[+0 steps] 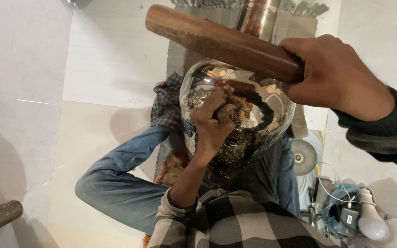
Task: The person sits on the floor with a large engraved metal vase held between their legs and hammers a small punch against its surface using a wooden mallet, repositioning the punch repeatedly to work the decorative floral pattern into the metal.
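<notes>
1 mallet [221, 43], 1 pot [253, 115], maybe 1 punch [230, 98]

Floor-level metalcraft workshop: embossed metal pot [237, 110], wooden mallet [221, 43].

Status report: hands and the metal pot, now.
Left hand grips a small punch against the shiny embossed pot. Right hand holds wooden mallet raised above. Nothing blocking.

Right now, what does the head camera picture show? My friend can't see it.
The right hand grips a thick wooden stick raised above a shiny patterned metal pot, while the left hand presses a small tool against the pot. The person sits on a pale tiled floor.
</notes>
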Action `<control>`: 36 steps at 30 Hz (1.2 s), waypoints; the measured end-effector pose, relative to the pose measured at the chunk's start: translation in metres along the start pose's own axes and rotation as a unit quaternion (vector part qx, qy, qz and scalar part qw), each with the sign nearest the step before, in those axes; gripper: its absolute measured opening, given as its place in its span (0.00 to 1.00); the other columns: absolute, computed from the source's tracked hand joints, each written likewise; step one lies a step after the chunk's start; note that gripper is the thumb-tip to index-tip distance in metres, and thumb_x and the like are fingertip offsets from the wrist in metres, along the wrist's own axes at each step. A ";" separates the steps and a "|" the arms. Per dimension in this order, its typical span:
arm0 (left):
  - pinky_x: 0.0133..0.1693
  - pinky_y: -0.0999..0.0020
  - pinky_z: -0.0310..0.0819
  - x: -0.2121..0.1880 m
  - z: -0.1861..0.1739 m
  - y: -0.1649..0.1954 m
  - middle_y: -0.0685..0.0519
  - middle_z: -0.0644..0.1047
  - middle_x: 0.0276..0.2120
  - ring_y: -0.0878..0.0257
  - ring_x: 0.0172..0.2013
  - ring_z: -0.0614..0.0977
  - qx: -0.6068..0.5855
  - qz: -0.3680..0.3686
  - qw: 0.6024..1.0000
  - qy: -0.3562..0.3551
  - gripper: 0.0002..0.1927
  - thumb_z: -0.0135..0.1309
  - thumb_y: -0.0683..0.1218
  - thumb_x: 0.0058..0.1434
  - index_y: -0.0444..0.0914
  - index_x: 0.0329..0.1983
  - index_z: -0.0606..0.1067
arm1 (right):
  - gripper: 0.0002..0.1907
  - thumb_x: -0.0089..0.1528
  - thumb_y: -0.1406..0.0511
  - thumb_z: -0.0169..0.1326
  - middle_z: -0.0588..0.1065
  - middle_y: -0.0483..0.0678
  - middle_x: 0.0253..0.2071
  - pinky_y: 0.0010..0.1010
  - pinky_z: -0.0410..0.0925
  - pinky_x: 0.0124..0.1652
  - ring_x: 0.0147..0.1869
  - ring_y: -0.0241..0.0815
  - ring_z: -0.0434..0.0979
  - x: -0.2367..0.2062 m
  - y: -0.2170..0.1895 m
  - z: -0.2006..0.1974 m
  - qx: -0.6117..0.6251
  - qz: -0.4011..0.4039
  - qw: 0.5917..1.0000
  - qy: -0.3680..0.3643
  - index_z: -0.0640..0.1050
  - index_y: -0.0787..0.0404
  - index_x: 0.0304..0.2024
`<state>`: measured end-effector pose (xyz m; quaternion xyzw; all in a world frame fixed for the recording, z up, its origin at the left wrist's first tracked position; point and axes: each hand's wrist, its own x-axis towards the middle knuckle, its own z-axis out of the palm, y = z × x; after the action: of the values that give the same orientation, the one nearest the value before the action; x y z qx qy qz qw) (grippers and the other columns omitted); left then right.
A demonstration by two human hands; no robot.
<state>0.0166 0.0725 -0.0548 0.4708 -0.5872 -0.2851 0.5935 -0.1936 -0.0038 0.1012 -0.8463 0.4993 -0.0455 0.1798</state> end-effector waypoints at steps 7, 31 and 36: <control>0.33 0.74 0.83 0.007 -0.001 -0.003 0.49 0.85 0.35 0.66 0.32 0.87 0.019 -0.017 0.999 -0.042 0.17 0.47 0.30 0.62 0.31 0.51 0.80 | 0.19 0.53 0.63 0.65 0.73 0.52 0.21 0.41 0.66 0.26 0.22 0.52 0.74 -0.011 -0.006 0.000 -0.068 0.008 0.997 0.022 0.76 0.59 0.45; 0.46 0.60 0.84 0.117 0.022 -0.024 0.44 0.84 0.46 0.56 0.44 0.89 -0.187 0.040 0.781 -0.595 0.27 0.59 0.29 0.50 0.35 0.55 0.79 | 0.16 0.52 0.74 0.64 0.76 0.46 0.27 0.29 0.65 0.25 0.25 0.36 0.72 -0.203 -0.047 0.303 0.540 0.446 0.673 0.238 0.77 0.68 0.43; 0.36 0.65 0.87 0.119 0.026 -0.017 0.47 0.85 0.41 0.60 0.39 0.90 -0.092 0.065 0.764 -0.635 0.30 0.60 0.30 0.47 0.39 0.55 0.80 | 0.15 0.54 0.75 0.63 0.76 0.49 0.26 0.29 0.65 0.25 0.24 0.37 0.73 -0.206 -0.040 0.305 0.509 0.444 0.696 0.244 0.77 0.70 0.43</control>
<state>0.0133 -0.0464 -0.0223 0.0857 -0.8298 -0.5329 0.1422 -0.1846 0.2700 -0.1472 -0.2645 0.7441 -0.4128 0.4538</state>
